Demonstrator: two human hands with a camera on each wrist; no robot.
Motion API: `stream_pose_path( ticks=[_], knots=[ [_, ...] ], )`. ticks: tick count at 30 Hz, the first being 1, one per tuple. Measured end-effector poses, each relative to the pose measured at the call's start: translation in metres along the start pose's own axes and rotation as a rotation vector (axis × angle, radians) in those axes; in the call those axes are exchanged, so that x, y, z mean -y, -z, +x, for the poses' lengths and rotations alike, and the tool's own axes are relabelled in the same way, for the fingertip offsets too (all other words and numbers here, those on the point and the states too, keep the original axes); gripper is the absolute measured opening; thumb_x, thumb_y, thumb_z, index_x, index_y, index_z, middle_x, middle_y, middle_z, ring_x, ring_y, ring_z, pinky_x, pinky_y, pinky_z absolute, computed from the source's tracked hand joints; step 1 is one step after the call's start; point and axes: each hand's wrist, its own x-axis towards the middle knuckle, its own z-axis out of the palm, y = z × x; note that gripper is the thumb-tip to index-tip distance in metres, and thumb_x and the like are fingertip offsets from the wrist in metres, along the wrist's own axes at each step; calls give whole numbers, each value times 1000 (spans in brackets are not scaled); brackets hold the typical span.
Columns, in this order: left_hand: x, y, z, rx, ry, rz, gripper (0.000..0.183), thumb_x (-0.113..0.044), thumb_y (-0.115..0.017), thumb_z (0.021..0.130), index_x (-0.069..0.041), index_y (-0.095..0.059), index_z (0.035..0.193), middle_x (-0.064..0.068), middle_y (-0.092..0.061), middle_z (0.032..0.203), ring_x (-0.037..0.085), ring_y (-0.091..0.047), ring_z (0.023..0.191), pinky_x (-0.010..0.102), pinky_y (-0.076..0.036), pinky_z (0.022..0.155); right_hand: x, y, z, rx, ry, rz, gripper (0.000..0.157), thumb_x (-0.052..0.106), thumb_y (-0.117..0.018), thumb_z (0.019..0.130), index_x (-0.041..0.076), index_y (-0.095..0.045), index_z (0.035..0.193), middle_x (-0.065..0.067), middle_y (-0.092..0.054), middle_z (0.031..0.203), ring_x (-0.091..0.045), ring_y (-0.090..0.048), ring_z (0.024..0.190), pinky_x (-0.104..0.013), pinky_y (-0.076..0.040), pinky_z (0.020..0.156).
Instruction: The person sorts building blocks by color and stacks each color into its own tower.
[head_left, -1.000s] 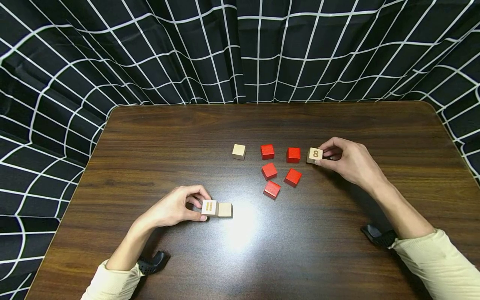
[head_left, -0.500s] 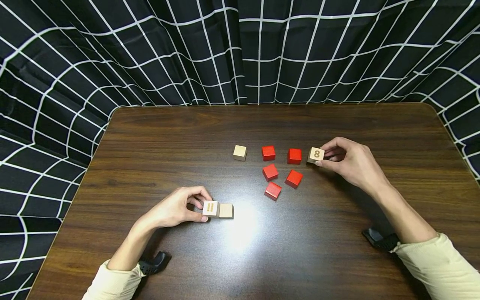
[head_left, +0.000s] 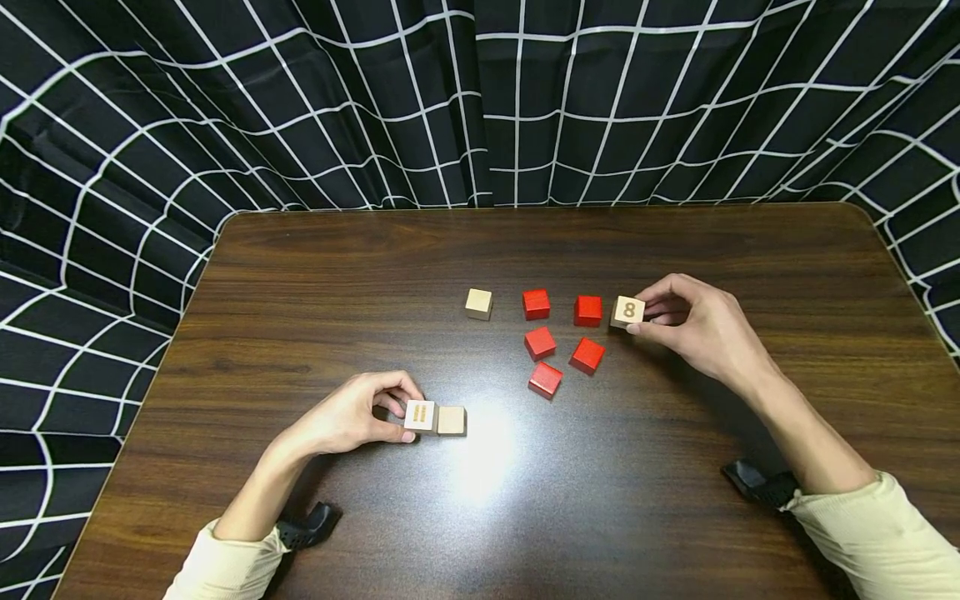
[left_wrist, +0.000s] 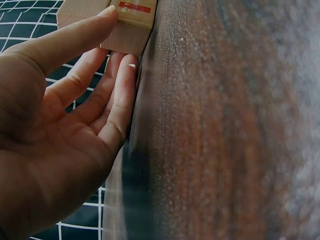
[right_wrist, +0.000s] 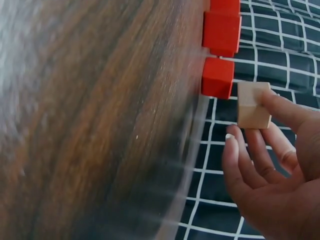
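In the head view my left hand [head_left: 356, 414] pinches a wooden block [head_left: 421, 416] with yellowish marks on its white-looking top. A plain wooden block [head_left: 452, 421] sits directly against that one's right side. The left wrist view shows a red mark on the side of the pinched block [left_wrist: 129, 32], the thumb on it. Over at the right, my right hand [head_left: 708, 327] pinches a wooden block [head_left: 627, 311] with a brown 8 on top, just right of a red block [head_left: 588, 311]. In the right wrist view this wooden block [right_wrist: 253, 107] hangs close above the table.
Several more red blocks, among them one at the back [head_left: 536, 304] and one at the front [head_left: 545, 380], lie mid-table. A plain wooden block [head_left: 478, 304] stands left of them. A black curtain with white grid lines [head_left: 405, 108] surrounds the dark wooden table [head_left: 337, 250].
My right hand has shifted slightly left with the 8 block, narrowing the gap to the red block. The left hand and the other blocks stay where they were.
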Motion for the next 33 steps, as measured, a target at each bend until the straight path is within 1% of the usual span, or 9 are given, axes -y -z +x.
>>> stream_pose_path(
  ticks=[4,9,13,16,26,33],
  knots=[
    [0,0,0,-3,-4,4,35,-3,-85,75,-14,-66,103,0,-66,98,17,-65,88,28,-55,82,3,-1,-1,-11,21,17,29,10,-86,77,13,-71,102,-3,-70,98,-16,-68,84,-12,-53,73],
    [0,0,1,-6,-6,3,36,-3,-85,75,-14,-66,103,0,-66,98,17,-65,89,28,-55,82,8,-2,-3,-24,43,36,30,10,-87,76,14,-71,102,0,-69,99,-13,-67,83,-11,-52,72],
    [0,-1,1,-4,-10,1,36,-3,-85,75,-13,-66,103,0,-66,99,17,-65,89,29,-55,82,13,-4,-6,-29,53,23,30,9,-87,76,16,-72,101,2,-68,98,-12,-64,80,-12,-51,68],
    [0,-1,1,-3,-11,-4,36,-3,-85,75,-13,-65,103,1,-66,99,17,-65,89,29,-56,82,16,-5,-7,-28,55,15,31,8,-87,75,16,-72,101,2,-68,99,-12,-63,79,-14,-51,68],
    [3,-1,1,-2,-14,-4,35,-3,-85,75,-13,-66,103,1,-66,98,16,-65,89,28,-55,82,21,-8,-11,-26,51,39,32,8,-87,75,16,-72,102,4,-67,100,-14,-63,81,-15,-52,70],
    [3,-1,0,-5,-3,3,36,-4,-86,75,-14,-66,103,1,-66,98,16,-65,88,28,-55,82,28,-11,-11,-24,79,58,32,5,-87,75,14,-71,101,4,-67,100,-14,-63,82,-15,-53,72]
  ],
)
